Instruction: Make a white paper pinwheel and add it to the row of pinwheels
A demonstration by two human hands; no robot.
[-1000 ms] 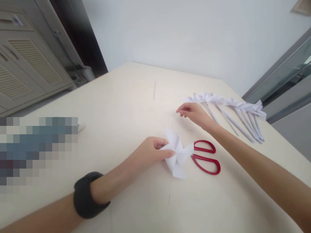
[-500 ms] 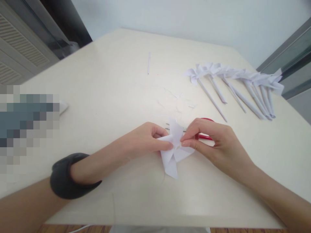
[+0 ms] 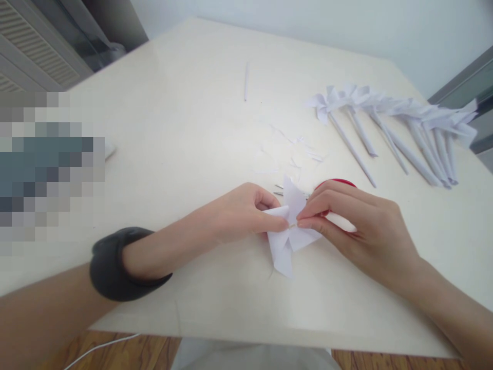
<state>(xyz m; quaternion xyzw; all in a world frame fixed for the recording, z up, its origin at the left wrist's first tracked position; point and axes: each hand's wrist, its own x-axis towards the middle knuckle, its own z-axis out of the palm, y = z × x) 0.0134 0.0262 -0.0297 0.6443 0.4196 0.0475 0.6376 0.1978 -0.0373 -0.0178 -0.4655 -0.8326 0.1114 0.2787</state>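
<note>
I hold a small white paper pinwheel [image 3: 287,239] between my two hands, just above the table [image 3: 192,144], near its front edge. My left hand [image 3: 241,213] pinches the pinwheel from the left side, with the thumb and the fingers closed on one folded blade. My right hand [image 3: 358,226] comes from the right, and its thumb and forefinger are pressed together at the centre of the pinwheel, almost touching my left thumb. There seems to be something very thin and pale between these fingertips, but it is too small to tell what it is.

The pinwheel is made of thin white paper, folded in pointed blades; one blade stands up and one points down toward me. The table is a smooth, matte, cream-coloured board. Behind my right hand lie scissors with red handles [image 3: 335,183]; my hand hides most of them, and only a red curve and the metal tips [image 3: 278,190] show. Little white paper scraps [image 3: 296,149] lie beyond them. Farther to the right a row of finished pinwheels [image 3: 389,121] on rolled paper sticks lies flat, side by side. One thin white paper stick [image 3: 246,81] lies alone far away on the table. On my left wrist I wear a thick black band [image 3: 115,264], smooth and dull. I can read no writing or label anywhere.
</note>
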